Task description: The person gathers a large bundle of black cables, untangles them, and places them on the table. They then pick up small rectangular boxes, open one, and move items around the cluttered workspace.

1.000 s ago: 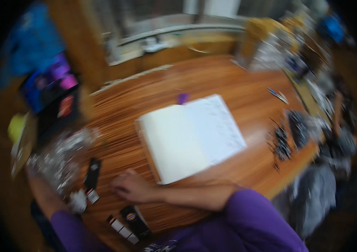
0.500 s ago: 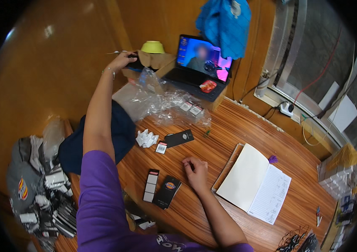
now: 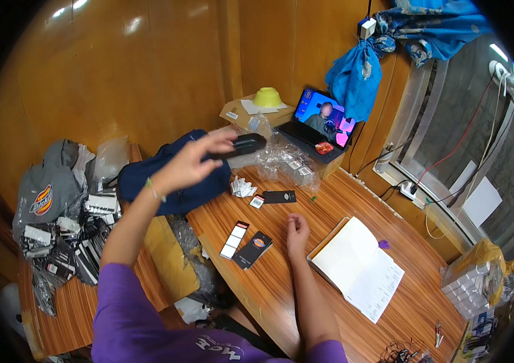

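My left hand [image 3: 187, 166] is raised over the navy fabric item [image 3: 178, 196], gripping a black, rounded oblong object [image 3: 246, 146] whose exact kind I cannot make out. Loosely curled and holding nothing, my right hand [image 3: 297, 236] rests on the wooden table [image 3: 263, 302]. Left of it lie a black hang tag [image 3: 258, 243] and a black strip with white labels [image 3: 234, 240]. Farther back are another black tag [image 3: 279, 197], a small white label [image 3: 257, 201] and a heap of crumpled white pieces [image 3: 243, 187].
A laptop [image 3: 323, 121] stands behind clear plastic bags [image 3: 290, 163], near a yellow-green bowl [image 3: 267, 97] on a cardboard box [image 3: 242, 115]. At right lies an open notebook [image 3: 345, 257]. Bagged tags [image 3: 87, 242] and a grey cap-like item [image 3: 51, 175] crowd the left side.
My left hand has drawn back from the box, bringing the black oblong object toward me. The view has shifted, showing more at the left. My right hand remains on the table.
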`<state>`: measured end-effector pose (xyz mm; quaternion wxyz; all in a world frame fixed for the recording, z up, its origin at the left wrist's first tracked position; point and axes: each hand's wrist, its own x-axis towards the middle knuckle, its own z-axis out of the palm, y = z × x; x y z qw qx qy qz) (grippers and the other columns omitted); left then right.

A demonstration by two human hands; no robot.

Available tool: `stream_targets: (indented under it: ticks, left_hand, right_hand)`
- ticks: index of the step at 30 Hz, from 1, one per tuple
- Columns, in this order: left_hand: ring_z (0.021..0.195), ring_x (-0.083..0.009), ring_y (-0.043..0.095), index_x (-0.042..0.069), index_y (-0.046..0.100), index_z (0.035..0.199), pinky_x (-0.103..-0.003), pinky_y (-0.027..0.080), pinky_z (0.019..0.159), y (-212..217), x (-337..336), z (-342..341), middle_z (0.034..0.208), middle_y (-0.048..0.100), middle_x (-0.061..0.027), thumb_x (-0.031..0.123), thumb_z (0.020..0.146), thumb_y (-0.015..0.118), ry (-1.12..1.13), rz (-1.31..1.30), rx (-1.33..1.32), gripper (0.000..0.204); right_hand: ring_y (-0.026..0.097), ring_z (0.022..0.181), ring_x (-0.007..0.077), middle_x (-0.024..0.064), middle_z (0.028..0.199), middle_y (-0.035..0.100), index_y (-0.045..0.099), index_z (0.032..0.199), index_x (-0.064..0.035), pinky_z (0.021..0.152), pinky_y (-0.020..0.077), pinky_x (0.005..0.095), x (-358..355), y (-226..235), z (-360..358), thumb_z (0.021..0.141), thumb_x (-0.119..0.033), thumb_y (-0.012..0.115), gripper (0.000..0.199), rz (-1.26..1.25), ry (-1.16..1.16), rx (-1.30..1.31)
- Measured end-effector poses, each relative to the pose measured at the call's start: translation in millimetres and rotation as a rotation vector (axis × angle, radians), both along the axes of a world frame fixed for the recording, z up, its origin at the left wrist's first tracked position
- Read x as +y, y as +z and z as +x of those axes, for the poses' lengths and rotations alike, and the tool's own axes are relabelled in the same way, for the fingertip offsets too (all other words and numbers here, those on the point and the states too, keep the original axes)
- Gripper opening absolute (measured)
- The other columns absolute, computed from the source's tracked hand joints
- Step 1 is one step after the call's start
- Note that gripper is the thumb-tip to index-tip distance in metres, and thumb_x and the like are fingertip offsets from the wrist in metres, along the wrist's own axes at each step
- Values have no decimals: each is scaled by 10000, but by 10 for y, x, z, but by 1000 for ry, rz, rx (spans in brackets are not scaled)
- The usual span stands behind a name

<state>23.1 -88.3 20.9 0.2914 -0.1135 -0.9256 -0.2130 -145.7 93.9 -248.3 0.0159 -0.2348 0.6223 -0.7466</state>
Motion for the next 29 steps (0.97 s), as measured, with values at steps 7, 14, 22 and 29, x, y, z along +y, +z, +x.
stream_targets:
  ticks: [7, 14, 22, 29]
  left_hand:
    - [1085, -152, 511, 181, 627, 1016, -384, 364, 931, -552, 815, 603, 1099, 589, 50, 140, 753, 571, -102, -793, 262, 272]
    - [1179, -222, 432, 205, 592, 1091, -460, 300, 1013, -573, 1193, 474, 1214, 497, -18, 92, 722, 583, -315, -436, 231, 386]
    - [1190, -323, 416, 157, 603, 1059, -420, 342, 996, -567, 1751, 222, 1263, 427, -159, -152, 626, 576, -509, 244, 468, 533]
    - [1198, -337, 406, 71, 486, 1161, -393, 360, 984, -233, 1888, 462, 1260, 409, -174, -123, 703, 598, -744, 567, 571, 510]
  right_hand:
    - [509, 990, 165, 60, 1015, 547, 380, 1264, -66, 842, 405, 310, 394, 1262, 651, 905, -478, 375, 547, -451, 569, -217]
    - [486, 1056, 196, 95, 1144, 474, 264, 1334, -127, 888, 401, 350, 1224, 1651, 1178, 861, -544, 414, 648, -407, 598, -151]
    - [432, 1143, 243, 137, 1258, 392, 193, 1359, -86, 900, 405, 362, 1908, 2118, 1565, 823, -483, 534, 749, -353, 387, 8]
    - [321, 1254, 289, 189, 1364, 259, 106, 1383, -4, 1013, 305, 394, 2091, 2515, 1942, 610, -216, 805, 1064, -181, 282, 474]
